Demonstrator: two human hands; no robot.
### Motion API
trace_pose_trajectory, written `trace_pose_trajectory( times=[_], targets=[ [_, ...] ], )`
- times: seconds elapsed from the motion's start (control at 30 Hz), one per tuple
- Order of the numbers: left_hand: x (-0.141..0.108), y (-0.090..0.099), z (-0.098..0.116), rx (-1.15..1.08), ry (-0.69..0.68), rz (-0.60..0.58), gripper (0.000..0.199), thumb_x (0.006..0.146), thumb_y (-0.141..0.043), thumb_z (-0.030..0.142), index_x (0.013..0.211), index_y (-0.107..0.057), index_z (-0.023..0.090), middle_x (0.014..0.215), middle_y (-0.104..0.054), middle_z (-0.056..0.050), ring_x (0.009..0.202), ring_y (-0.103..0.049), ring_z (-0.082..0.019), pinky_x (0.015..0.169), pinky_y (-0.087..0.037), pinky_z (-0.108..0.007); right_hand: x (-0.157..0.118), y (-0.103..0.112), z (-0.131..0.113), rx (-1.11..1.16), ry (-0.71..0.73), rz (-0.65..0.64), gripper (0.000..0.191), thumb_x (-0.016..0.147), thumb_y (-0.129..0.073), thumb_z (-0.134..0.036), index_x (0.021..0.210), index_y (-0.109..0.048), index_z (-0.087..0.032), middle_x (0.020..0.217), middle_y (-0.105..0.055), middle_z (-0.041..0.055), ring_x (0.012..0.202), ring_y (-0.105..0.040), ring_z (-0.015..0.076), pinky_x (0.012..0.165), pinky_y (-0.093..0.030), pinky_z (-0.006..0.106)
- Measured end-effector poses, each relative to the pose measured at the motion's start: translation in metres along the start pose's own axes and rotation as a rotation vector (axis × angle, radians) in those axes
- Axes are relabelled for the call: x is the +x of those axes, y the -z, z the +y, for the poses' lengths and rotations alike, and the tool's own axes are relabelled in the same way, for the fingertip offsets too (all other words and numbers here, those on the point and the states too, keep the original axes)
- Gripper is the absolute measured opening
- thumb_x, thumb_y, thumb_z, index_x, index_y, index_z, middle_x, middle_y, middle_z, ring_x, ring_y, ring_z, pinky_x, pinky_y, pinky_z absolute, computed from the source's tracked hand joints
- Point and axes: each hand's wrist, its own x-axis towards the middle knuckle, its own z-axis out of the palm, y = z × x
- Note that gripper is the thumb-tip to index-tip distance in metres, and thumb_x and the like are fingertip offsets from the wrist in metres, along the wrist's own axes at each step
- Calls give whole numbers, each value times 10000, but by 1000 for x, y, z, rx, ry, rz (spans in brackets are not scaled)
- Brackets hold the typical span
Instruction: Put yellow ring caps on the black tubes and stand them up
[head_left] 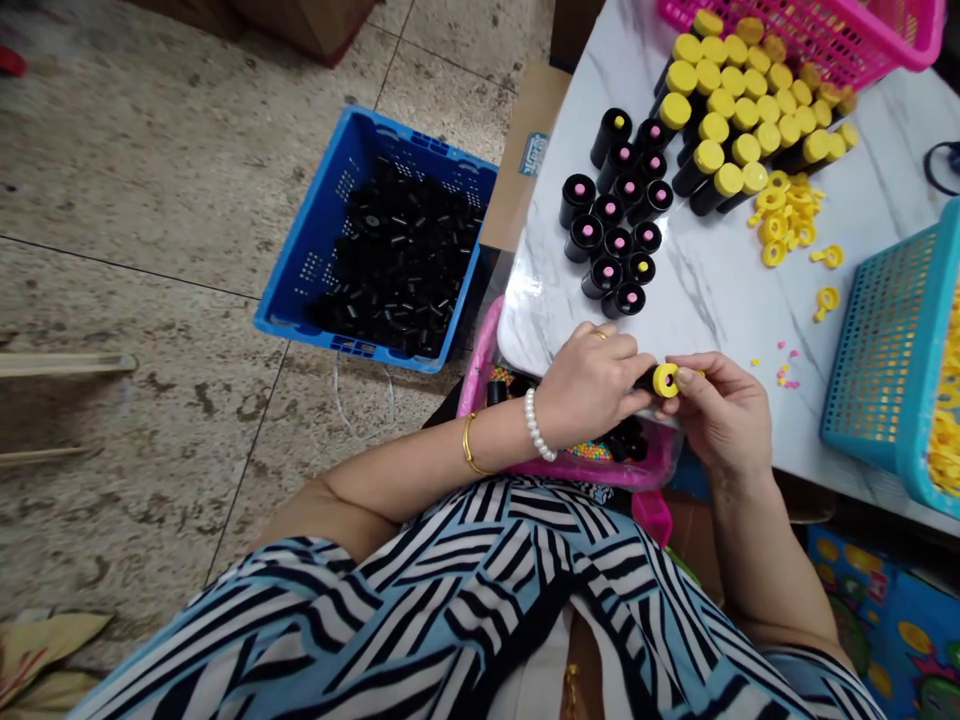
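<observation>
Left hand [589, 385] clenches the black plastic tube [645, 380], right fingertips [688, 375] pinch its yellow ring [665, 380], both steadying the piece in the air just over the marble table [720, 270] edge.

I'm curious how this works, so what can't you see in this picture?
Head view:
Black tube behind the yellow ring: mostly hidden by the left hand and right hand.
Pink tub: inside partly hidden by the left forearm.
Teal basket: cut off by the right edge, hiding some yellow pieces.
</observation>
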Motion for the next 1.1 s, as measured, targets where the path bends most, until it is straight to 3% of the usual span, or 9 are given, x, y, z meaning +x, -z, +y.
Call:
trace_pose_trajectory(
  times=[0.2, 0.37, 0.6, 0.7, 0.77, 0.87, 0.97, 1.03, 1.1],
  targets=[
    [-1, 0, 0, 10, -10, 20, 297, 985, -654, 464, 1000, -750, 184, 851, -658, -34, 863, -547, -226, 785, -333, -378, -2, 7, -9, -118, 142, 112, 152, 862, -801, -335, 956, -745, -230, 755, -696, 6, 508, -609, 122, 561, -609, 312],
    [-1, -2, 0, 10, -1, 7, 313, 997, -630, 478, 1009, -745, 188, 850, -657, -37, 867, -552, -227, 787, -341, -381, 0, 4, -5, -99, 10, 50, 182, 815, -848, -317, 922, -756, -201, 735, -724, 17, 542, -649, 134, 601, -621, 320],
    [0, 9, 4, -34, 20, -46, 265, 998, -625, 416, 1012, -734, 175, 862, -682, -54, 877, -599, -232, 794, -394, -372, -3, -3, -5, -233, 53, 51, 223, 845, -828, -370, 955, -702, -223, 788, -739, 12, 585, -688, 145, 604, -619, 294],
    [5, 24, 10, -270, 135, -172, 241, 964, -654, 364, 1081, -710, 161, 781, -688, -23, 739, -610, -178, 699, -420, -311, -3, -1, -9, -254, 31, 3, 230, 867, -810, -392, 944, -664, -231, 818, -729, 6, 629, -679, 129, 604, -591, 255],
    [11, 31, 13, -503, 242, -255, 234, 985, -612, 373, 1004, -715, 164, 695, -672, 5, 636, -591, -136, 608, -401, -265, -3, -2, -10, -282, 17, -16, 236, 883, -792, -407, 951, -650, -232, 822, -711, 7, 659, -664, 124, 605, -572, 240],
    [18, 30, 14, -757, 351, -306, 352, 1051, -488, 365, 881, -723, 167, 649, -663, 12, 557, -575, -94, 542, -387, -220, -2, -4, -10, -282, 3, -44, 273, 901, -762, -455, 966, -608, -240, 808, -674, 2, 655, -648, 131, 611, -572, 258],
    [16, 21, 15, -849, 404, -360, 386, 1076, -437, 396, 986, -731, 162, 672, -674, 14, 458, -524, -68, 487, -382, -201, -3, -5, -5, -243, 25, -48, 310, 909, -741, -492, 986, -566, -248, 783, -652, -14, 605, -629, 125, 574, -552, 257],
    [9, 16, 17, -761, 387, -306, 366, 1077, -446, 405, 1114, -721, 165, 686, -663, 17, 479, -538, -80, 513, -420, -205, -4, -5, -2, -240, 34, -56, 317, 918, -725, -502, 988, -548, -247, 723, -622, -35, 519, -573, 109, 486, -480, 239],
    [1, 10, 18, -542, 310, -119, 353, 1042, -551, 395, 1290, -663, 169, 750, -650, 6, 624, -606, -118, 637, -497, -235, -3, -4, 1, -239, 39, -50, 328, 908, -734, -502, 979, -548, -241, 689, -599, -47, 463, -504, 91, 423, -396, 223]
  ],
)
